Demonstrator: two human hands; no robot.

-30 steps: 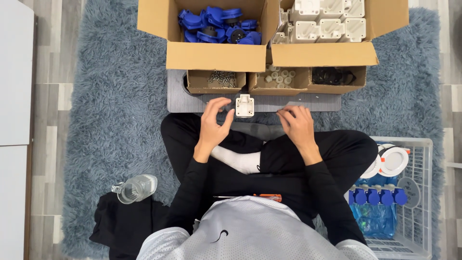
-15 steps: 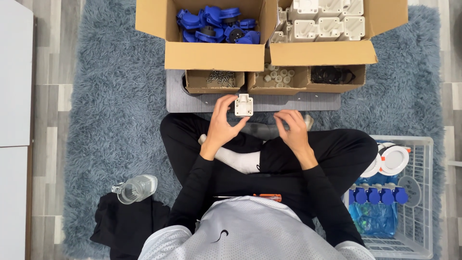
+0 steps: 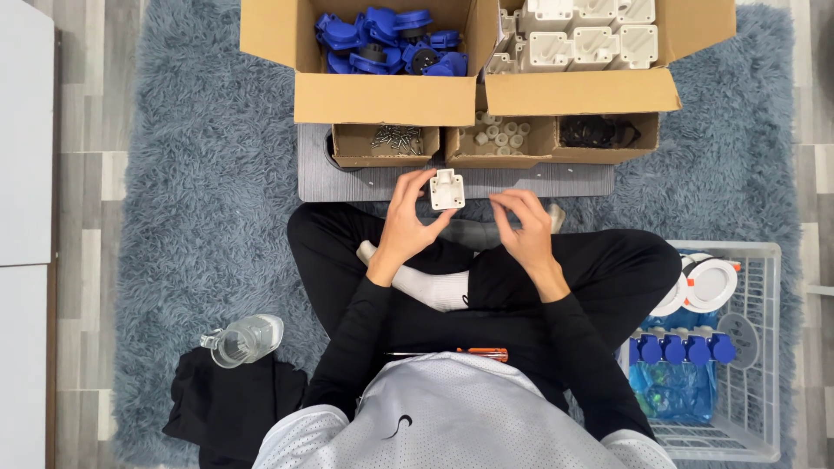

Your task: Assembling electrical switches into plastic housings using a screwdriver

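1. White square plastic housing [image 3: 446,189] is the thing in hand, yet the widest hazard is the shaggy blue-grey rug [image 3: 200,217] under everything: anything small that slips off would likely sink into the pile and be hard to find
2. Next in size, the large cardboard box of blue plastic socket parts [image 3: 382,39] and the large cardboard box of white plastic housings [image 3: 591,39] stand just beyond the hands; their front flaps hang over the three small trays, so a reach forward could catch a flap and tip a tray
3. The flat grey board [image 3: 347,182] on the rug serves as a small counter; it lies on soft pile, so I judge it could rock under pressure
4. The left hand [image 3: 404,227] holds the housing above the near edge of that board, grip pinching it by its edges with thumb and fingertips; a hold this light could let the piece twist or drop
5. The right hand [image 3: 526,227] hovers just beside it, fingers curled together; whether they pinch something tiny I cannot tell, and if they do it could fall
6. The small cardboard tray of silver screws [image 3: 395,137] sits open close by, and a knock would scatter them
7. The orange-handled screwdriver [image 3: 473,353] rests loose on the lap and could roll off if the legs shift
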